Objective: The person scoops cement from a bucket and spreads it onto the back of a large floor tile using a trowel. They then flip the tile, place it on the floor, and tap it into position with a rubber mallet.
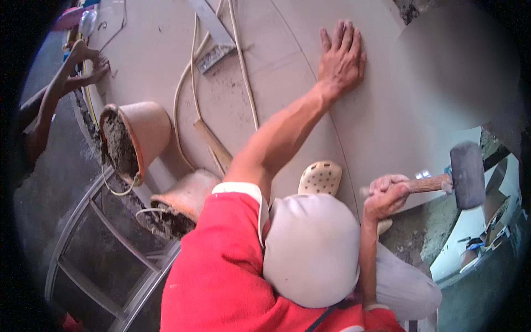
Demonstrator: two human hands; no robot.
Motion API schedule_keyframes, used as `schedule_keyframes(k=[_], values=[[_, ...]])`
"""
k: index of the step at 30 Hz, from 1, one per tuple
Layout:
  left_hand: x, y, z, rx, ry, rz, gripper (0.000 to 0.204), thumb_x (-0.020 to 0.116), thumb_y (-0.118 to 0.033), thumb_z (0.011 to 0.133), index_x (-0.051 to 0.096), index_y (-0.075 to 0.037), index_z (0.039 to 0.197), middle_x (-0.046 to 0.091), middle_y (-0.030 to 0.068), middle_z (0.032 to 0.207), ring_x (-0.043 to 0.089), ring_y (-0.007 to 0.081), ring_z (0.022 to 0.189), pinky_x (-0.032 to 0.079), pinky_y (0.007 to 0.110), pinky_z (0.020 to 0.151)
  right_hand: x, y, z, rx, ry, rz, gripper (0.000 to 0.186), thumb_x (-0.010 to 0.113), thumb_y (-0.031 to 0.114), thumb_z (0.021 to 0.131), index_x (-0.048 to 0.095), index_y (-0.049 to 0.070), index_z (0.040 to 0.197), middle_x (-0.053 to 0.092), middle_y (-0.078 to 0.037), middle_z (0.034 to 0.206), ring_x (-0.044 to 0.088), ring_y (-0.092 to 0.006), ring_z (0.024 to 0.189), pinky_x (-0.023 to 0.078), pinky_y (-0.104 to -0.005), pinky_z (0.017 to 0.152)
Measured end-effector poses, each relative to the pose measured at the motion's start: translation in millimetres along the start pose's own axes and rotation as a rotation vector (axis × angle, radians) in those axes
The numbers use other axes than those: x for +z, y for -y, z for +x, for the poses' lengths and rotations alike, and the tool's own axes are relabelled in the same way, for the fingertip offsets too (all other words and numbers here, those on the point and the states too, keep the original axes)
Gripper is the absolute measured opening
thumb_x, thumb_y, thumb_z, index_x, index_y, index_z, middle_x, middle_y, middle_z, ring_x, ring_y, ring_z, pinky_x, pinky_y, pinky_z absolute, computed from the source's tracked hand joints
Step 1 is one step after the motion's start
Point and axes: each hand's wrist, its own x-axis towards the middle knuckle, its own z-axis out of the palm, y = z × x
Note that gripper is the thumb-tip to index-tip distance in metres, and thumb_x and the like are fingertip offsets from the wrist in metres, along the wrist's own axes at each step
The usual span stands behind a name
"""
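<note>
My left hand lies flat on a large beige tile, fingers spread, the arm stretched far forward. A thin joint line runs through the tiled surface beside it. My right hand is wrapped round the wooden handle of a rubber mallet, near the handle's end. The mallet's dark head points to the right, above the slab's edge. My left knee in pale trousers rises between my arms, with a cream clog on the tile in front of it.
Two mortar buckets, an upper one and a lower one, lean at left above a metal frame. Pale cables and an L-shaped metal tool lie ahead. Another person's bare limbs reach in at left. Rubble borders the right.
</note>
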Motion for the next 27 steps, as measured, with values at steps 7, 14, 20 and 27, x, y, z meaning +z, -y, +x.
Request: schedule_keyframes(k=[7, 14, 20, 27], values=[[5, 5, 7, 0.029, -0.038, -0.005, 0.057, 0.049, -0.029, 0.099, 0.051, 0.005, 0.145, 0.041, 0.0246, 0.158, 0.027, 0.0404, 0.153, 0.011, 0.067, 0.123, -1, 4, 3, 0.327, 0.158, -0.067, 0.039, 0.046, 0.045, 0.109, 0.048, 0.012, 0.089, 0.046, 0.001, 0.069, 0.044, -0.0078, 0.051, 0.035, -0.0235, 0.038], [7, 8, 8, 0.033, -0.05, 0.028, 0.052, 0.05, -0.024, 0.099, 0.053, 0.004, 0.143, 0.042, 0.0238, 0.158, 0.031, 0.0397, 0.152, 0.014, 0.065, 0.124, 9, -13, 2, 0.266, 0.259, -0.545, 0.041, 0.047, 0.04, 0.108, 0.055, 0.003, 0.092, 0.054, -0.002, 0.076, 0.051, -0.011, 0.062, 0.04, -0.0279, 0.049], [8, 7, 5, 0.043, -0.06, -0.019, 0.054, 0.051, -0.025, 0.098, 0.053, 0.004, 0.144, 0.041, 0.0236, 0.158, 0.03, 0.041, 0.152, 0.013, 0.066, 0.124, 23, -15, 5, 0.343, 0.187, -0.246, 0.038, 0.049, 0.044, 0.109, 0.047, 0.012, 0.088, 0.039, 0.007, 0.061, 0.034, -0.0055, 0.044, 0.025, -0.0251, 0.038], [8, 6, 3, 0.042, -0.056, -0.003, 0.052, 0.053, -0.024, 0.097, 0.055, 0.002, 0.142, 0.044, 0.0246, 0.156, 0.03, 0.0434, 0.151, 0.013, 0.066, 0.123, 19, 3, 3, 0.284, 0.102, -0.091, 0.044, 0.047, 0.048, 0.108, 0.052, 0.008, 0.091, 0.041, 0.004, 0.063, 0.042, -0.0077, 0.051, 0.033, -0.025, 0.043]])
